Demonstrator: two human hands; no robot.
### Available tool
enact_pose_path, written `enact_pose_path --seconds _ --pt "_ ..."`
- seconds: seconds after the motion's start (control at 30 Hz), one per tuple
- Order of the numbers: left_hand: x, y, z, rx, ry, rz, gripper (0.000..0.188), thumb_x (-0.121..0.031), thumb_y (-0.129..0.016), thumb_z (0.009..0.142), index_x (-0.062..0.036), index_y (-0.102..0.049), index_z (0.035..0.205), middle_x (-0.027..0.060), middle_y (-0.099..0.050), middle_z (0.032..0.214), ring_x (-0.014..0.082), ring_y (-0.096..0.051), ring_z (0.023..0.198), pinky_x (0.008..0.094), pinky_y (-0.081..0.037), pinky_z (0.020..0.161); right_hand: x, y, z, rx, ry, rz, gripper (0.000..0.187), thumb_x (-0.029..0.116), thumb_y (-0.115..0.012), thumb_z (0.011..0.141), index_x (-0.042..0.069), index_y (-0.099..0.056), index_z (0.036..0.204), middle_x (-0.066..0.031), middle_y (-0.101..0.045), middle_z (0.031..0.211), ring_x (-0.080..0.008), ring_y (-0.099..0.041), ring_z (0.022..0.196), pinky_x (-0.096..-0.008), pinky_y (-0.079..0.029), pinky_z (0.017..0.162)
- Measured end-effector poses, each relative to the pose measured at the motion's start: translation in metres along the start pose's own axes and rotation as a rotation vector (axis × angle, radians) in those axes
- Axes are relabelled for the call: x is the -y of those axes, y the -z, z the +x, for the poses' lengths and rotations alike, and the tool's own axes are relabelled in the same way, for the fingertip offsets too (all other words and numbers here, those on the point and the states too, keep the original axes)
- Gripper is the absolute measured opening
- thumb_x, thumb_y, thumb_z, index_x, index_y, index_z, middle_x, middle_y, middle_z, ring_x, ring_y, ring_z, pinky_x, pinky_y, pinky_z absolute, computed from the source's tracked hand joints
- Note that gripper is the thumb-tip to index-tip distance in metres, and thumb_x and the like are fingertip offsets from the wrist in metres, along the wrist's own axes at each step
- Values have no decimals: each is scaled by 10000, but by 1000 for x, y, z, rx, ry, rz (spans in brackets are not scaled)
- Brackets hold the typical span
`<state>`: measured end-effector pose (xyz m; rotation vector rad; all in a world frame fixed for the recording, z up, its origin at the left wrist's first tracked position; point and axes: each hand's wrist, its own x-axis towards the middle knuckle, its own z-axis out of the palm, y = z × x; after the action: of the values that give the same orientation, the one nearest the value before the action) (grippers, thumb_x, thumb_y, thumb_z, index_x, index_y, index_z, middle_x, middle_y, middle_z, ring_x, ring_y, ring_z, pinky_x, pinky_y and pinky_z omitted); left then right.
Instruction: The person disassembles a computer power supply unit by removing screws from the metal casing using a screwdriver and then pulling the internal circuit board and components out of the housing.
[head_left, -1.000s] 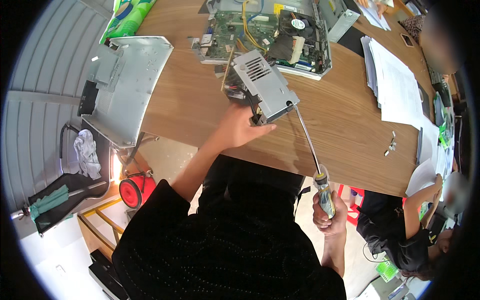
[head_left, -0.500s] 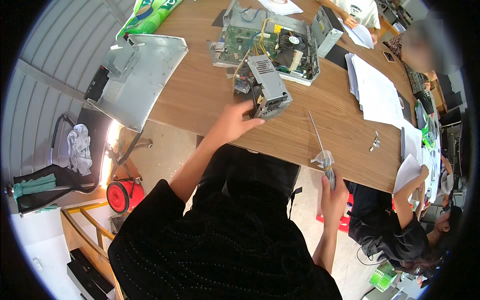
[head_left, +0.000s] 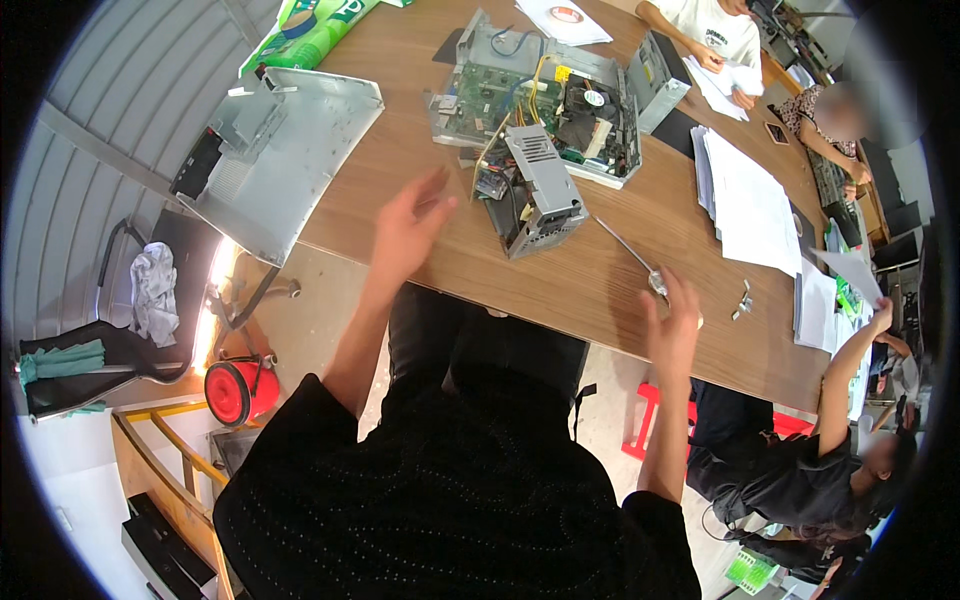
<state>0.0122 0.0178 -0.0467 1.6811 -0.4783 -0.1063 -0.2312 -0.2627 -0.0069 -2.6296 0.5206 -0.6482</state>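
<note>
A grey metal power supply unit (head_left: 548, 185), its circuit board and wires exposed on one side, sits near the table's front edge. To its left, my left hand (head_left: 408, 228) hovers with fingers apart, holding nothing. A screwdriver (head_left: 625, 243) lies on the table right of the unit, its thin shaft pointing toward it. Over the screwdriver's handle is my right hand (head_left: 674, 322), thumb and fingers spread; part of the handle is hidden beneath it. Behind the unit lies an opened computer case (head_left: 480, 100) with a green board, a fan and yellow wires.
At the left rests a metal case cover (head_left: 290, 150). A silver drive-like box (head_left: 658, 82) stands behind right. Paper stacks (head_left: 755, 200) and small metal pieces (head_left: 743, 300) lie to the right. People sit at the far and right sides. A green package (head_left: 320, 30) is at the back left.
My left hand has let go of the power supply unit and moved left. My right hand has moved forward, laying the screwdriver on the table and loosening its fingers.
</note>
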Motion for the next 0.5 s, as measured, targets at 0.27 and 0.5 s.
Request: enact_pose_path --seconds 0.27,0.5 --pt "3 -31 7 230 96 95 535 -60 -572 924 -40 -424 1438 228 -568 1321 291 -576 1214 372 -443 1011 116 -68 62 18 114 388 958 245 -838 715 -23 -295 1458 -264 -432 1393 -415 -446 1268 -459 -376 1052" --pt "5 -29 -5 255 -120 173 537 -65 -577 921 -68 -434 1439 233 -468 1426 369 -480 1303 367 -389 1061 100 -90 76 -256 -47 506 632 121 -792 721 -39 -481 1247 -204 -598 1146 -300 -610 1036 -376 -465 924"
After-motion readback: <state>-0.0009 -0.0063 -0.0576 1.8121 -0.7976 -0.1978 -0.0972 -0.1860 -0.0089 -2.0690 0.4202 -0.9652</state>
